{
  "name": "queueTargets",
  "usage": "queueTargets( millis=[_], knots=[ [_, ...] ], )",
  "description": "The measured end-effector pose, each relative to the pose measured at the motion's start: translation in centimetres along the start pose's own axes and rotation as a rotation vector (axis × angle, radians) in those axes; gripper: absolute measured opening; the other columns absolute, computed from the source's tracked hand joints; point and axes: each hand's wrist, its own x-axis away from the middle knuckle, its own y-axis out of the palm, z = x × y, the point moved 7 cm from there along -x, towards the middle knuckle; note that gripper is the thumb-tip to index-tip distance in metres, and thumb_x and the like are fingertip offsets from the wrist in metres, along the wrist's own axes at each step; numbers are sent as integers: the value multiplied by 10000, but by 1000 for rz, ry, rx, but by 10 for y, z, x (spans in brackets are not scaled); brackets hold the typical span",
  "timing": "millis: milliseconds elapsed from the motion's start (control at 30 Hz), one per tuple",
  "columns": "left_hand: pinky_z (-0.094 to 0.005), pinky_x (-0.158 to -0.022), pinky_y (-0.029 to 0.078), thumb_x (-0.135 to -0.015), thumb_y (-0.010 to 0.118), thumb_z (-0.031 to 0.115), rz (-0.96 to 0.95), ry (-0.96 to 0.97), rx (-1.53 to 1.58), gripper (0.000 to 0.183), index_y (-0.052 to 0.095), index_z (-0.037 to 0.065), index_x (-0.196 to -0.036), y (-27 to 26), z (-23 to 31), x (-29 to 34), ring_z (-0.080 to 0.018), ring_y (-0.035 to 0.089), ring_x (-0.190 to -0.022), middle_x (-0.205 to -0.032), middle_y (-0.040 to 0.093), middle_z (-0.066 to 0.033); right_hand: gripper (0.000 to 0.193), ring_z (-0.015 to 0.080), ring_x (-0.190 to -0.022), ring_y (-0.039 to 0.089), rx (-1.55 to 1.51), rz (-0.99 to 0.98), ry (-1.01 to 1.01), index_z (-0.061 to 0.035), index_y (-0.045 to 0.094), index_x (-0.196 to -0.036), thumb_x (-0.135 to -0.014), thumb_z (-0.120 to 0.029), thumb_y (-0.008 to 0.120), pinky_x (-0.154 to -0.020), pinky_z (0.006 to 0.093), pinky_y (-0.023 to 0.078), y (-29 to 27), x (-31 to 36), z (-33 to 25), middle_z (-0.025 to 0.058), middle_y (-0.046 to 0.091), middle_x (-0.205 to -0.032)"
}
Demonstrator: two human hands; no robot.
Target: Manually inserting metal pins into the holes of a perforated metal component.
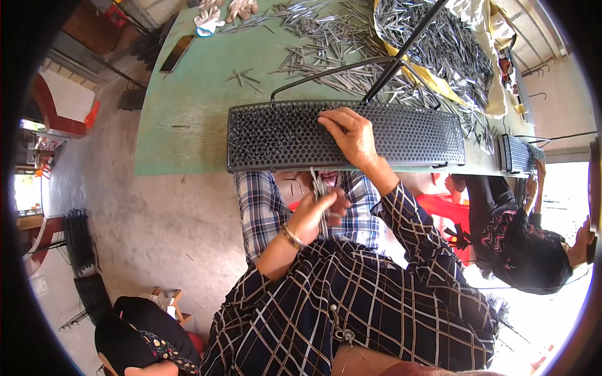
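Observation:
A long black perforated metal rack [411, 138] lies across the table's near edge in front of me. Dark pieces fill many holes in its left part, while holes on the right show bare. My right hand [353, 135] is over the middle of the rack, thumb and forefinger pinched together at the holes; anything between them is too small to make out. Below the edge, over my lap, my left hand [312, 214] is closed round a bundle of thin metal strips [320, 187] that stand roughly upright. A bent black metal frame [320, 75] rises behind the rack.
Loose metal strips [326, 37] are strewn over the green table [182, 125], beside a yellow-edged sack [439, 50] full of them. A phone [178, 53] and work gloves [209, 20] lie far left. At right, another person [527, 244] handles a similar rack [515, 154]; someone else [141, 335] is lower left.

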Motion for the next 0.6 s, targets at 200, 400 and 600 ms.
queueTargets(
  millis=[200, 400, 600],
  knots=[
    [-306, -786, 522, -945, 505, 153, -224, -147, -264, 191, 549, 16, -1070, -5, -69, 44, -159, 622, -884, -982, 631, -77, 118, 271, -685, 630, 159, 38, -163, -47, 674, -888, -783, -100, 680, -609, 329, 503, 0, 0, -11, 90, 649, -818],
    [-285, -831, 495, -967, 449, 135, -188, -97, -311, 187, 526, -7, -1061, -18, -63, 41, -162, 603, -946, -982, 612, -68, 119, 281, -642, 609, 192, 38, -173, -61, 669, -860, -772, -138, 688, -575, 353, 491, 4, 0, -10, 76, 626, -768],
    [-193, -538, 425, -965, 469, 213, -29, 8, -216, 191, 535, 69, -1072, -15, -27, 36, -59, 513, -716, -907, 588, -21, 110, 254, -684, 619, 274, 11, -236, -53, 674, -861, -774, -117, 695, -606, 329, 499, 2, 1, -16, 64, 599, -797]
  ],
)
